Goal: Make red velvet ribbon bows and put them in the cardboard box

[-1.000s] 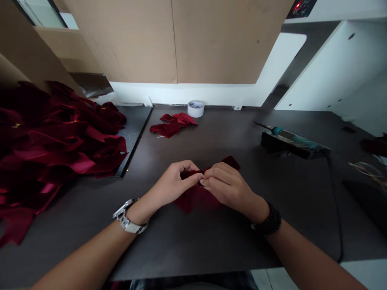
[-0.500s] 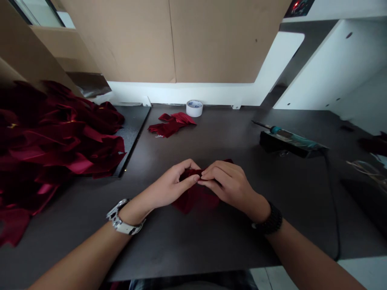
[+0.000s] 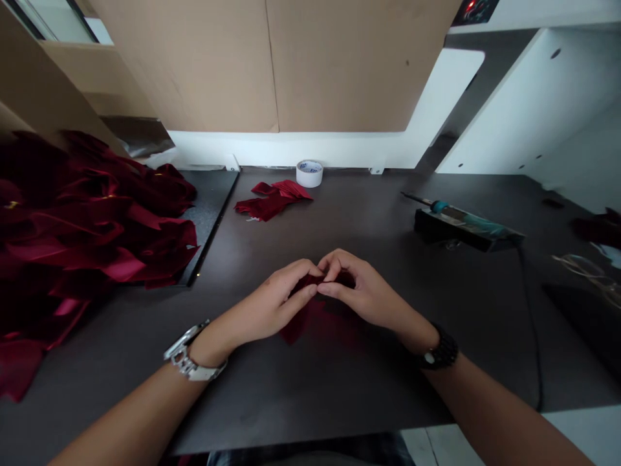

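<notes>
Dark red velvety fabric [image 3: 294, 325] hangs between my two hands, just above the dark table [image 3: 291, 395]. My left hand [image 3: 284, 299] pinches its upper edge from the left, thumb and fingers pressed together. From the right, my right hand [image 3: 361, 288] grips the same edge, its fingers curled and its thumb tip close to the left thumb. The fingertips of both hands meet at the middle of the fabric. My hands and the blur of the lower part hide much of the fabric's shape.
A large heap of dark red fabric pieces [image 3: 97, 220] covers a black board [image 3: 213, 200] at the left. Farther back lie a small red fabric piece [image 3: 274, 199] and a white tape roll [image 3: 309, 173]. A teal-handled tool [image 3: 466, 220], resembling a soldering iron, rests at right, its cable [image 3: 531, 317] trailing forward.
My right hand has turned, its fingers now curling over the fabric with the thumb pointing left. Less of the fabric shows beyond and beneath my right hand. My left hand keeps its pinch.
</notes>
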`<state>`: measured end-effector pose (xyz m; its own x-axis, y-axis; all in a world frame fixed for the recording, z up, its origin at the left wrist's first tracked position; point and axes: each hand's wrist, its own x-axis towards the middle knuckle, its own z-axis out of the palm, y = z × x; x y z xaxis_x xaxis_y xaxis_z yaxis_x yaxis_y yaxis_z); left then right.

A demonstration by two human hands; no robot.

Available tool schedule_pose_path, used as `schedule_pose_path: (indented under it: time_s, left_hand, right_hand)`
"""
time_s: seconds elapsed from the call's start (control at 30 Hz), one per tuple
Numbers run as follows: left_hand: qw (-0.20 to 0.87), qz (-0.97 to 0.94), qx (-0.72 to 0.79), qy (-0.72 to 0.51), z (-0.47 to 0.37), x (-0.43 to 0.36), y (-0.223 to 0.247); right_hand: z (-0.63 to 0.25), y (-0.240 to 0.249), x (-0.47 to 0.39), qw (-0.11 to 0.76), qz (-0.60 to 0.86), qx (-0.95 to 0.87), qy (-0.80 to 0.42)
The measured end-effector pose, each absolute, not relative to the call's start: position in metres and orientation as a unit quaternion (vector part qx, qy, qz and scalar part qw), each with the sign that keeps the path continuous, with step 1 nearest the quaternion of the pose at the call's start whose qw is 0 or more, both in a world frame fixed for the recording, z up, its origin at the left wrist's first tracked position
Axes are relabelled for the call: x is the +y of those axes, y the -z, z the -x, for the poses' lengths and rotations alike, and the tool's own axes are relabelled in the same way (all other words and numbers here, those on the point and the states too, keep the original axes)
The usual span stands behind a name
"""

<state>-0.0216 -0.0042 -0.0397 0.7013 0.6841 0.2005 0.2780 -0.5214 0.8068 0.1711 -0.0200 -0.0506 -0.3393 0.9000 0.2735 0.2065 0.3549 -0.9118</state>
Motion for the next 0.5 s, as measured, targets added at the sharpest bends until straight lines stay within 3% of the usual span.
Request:
schedule_pose_path:
  time_s: [0.33,0.5]
  left_hand:
    - [0.344,-0.846,0.286,-0.292,0.018,-0.008,0.048]
    - [0.375,-0.808,0.307,-0.335,0.015,-0.009,0.051]
  right_hand:
    - [-0.173,0.046,-0.017,0.375,0.430,-0.554,-0.607]
    - [-0.168,0.053,-0.018,0.424,0.395,-0.468,-0.667]
